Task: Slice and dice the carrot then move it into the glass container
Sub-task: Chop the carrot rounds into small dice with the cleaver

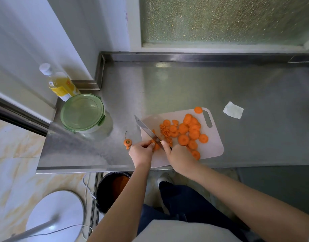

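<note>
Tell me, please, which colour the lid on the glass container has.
The lid is translucent light green; the head view shows it.

— Where's the board (pixel 213 147)?
— On the surface (pixel 167 88), near its front edge. Slices (pixel 183 128) on its right half, dice (pixel 165 131) left of them, knife (pixel 146 128) across its left edge.
— The container (pixel 83 113)?
— Far left, bottle (pixel 61 84) behind it. Carrot end (pixel 127 142) just left of the board; paper scrap (pixel 233 110) to its right.

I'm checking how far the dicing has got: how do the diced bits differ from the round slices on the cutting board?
The diced bits are small uneven chunks; the round slices are larger whole discs. The diced bits sit in one tight heap beside the knife; the round slices spread toward the cutting board's handle end, some overlapping. Both are orange carrot.
</note>
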`<state>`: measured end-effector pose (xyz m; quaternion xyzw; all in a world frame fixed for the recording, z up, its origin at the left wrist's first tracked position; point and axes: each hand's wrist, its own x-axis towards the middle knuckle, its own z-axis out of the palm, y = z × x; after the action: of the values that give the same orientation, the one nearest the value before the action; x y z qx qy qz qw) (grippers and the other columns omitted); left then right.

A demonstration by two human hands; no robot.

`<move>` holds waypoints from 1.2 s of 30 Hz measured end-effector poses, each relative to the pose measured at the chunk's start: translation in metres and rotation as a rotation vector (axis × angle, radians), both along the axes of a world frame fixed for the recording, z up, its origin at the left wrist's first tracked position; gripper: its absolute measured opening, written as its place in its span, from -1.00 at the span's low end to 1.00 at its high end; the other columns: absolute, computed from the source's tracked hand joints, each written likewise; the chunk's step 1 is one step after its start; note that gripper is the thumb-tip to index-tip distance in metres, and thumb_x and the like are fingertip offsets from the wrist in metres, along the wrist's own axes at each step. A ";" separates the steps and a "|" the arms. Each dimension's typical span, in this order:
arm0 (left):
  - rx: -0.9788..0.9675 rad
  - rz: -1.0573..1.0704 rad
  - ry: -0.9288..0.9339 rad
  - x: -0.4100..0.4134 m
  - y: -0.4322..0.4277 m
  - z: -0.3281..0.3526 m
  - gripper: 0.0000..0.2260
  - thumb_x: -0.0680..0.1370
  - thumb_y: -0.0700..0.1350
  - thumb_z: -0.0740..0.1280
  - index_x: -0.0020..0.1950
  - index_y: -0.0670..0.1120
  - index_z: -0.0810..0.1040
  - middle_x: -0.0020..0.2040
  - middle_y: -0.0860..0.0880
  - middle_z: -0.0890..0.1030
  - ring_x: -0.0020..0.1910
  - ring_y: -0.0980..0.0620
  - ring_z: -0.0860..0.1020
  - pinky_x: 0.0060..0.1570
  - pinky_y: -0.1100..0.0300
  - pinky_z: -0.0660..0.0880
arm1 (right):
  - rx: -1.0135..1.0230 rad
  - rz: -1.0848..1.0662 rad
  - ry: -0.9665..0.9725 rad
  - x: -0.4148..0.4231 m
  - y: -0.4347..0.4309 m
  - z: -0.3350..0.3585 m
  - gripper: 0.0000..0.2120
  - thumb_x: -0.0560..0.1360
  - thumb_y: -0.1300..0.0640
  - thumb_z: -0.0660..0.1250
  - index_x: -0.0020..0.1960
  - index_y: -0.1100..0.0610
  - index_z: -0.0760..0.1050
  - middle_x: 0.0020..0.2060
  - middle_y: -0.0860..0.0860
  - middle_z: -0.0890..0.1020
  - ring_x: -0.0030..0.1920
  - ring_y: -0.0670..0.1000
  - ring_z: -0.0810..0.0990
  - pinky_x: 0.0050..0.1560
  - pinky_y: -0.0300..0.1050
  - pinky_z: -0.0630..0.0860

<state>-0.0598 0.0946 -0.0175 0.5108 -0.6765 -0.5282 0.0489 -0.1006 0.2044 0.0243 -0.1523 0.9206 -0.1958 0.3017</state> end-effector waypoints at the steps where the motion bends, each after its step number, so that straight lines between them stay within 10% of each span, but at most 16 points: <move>1: -0.002 -0.002 -0.001 0.000 0.000 0.000 -0.86 0.45 -0.23 0.45 0.00 -0.19 0.67 -0.06 -0.07 0.68 -0.15 0.10 0.55 -0.06 0.30 0.45 | -0.009 -0.020 -0.015 -0.001 -0.001 0.001 -0.41 0.62 -0.18 -0.03 -0.44 0.16 0.29 -0.54 0.01 0.38 -0.50 -0.05 0.34 -0.50 -0.20 0.22; 20: -0.015 0.006 -0.022 0.000 0.002 0.004 -0.87 0.44 -0.21 0.46 -0.03 -0.16 0.68 -0.09 -0.03 0.68 -0.21 0.16 0.54 -0.11 0.32 0.46 | 0.149 0.181 0.219 -0.010 0.004 -0.018 -0.38 0.59 -0.26 -0.08 -0.36 0.12 0.44 -0.53 -0.03 0.35 -0.52 -0.04 0.34 -0.52 -0.25 0.16; 27: -0.048 0.015 -0.036 0.000 0.007 0.008 -0.86 0.44 -0.19 0.45 -0.01 -0.12 0.68 -0.08 0.00 0.68 -0.22 0.20 0.51 -0.14 0.41 0.39 | 0.087 0.231 0.028 -0.020 0.007 -0.018 -0.48 0.64 -0.12 -0.07 0.14 0.20 0.52 -0.34 0.10 0.48 -0.31 0.09 0.51 -0.43 -0.19 0.29; 30: -0.091 0.008 -0.032 0.001 0.010 0.007 -0.85 0.44 -0.18 0.45 0.00 -0.10 0.68 -0.07 0.00 0.68 -0.20 0.20 0.52 -0.13 0.43 0.37 | 0.010 0.160 -0.013 -0.022 0.009 -0.017 -0.37 0.61 -0.23 -0.07 -0.39 0.19 0.39 -0.48 0.06 0.45 -0.38 0.09 0.49 -0.42 -0.16 0.33; 36: -0.150 -0.006 -0.023 0.005 0.013 0.006 -0.86 0.44 -0.17 0.45 -0.01 -0.09 0.69 -0.08 0.03 0.68 -0.17 0.21 0.52 -0.20 0.57 0.31 | -0.026 0.183 0.041 -0.024 0.010 -0.021 -0.37 0.61 -0.22 -0.08 -0.47 0.15 0.30 -0.55 0.00 0.39 -0.53 -0.03 0.37 -0.53 -0.24 0.21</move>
<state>-0.0551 0.1079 -0.0116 0.5096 -0.7163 -0.4703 0.0775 -0.1250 0.2144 0.0037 -0.2437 0.9061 -0.1763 0.2975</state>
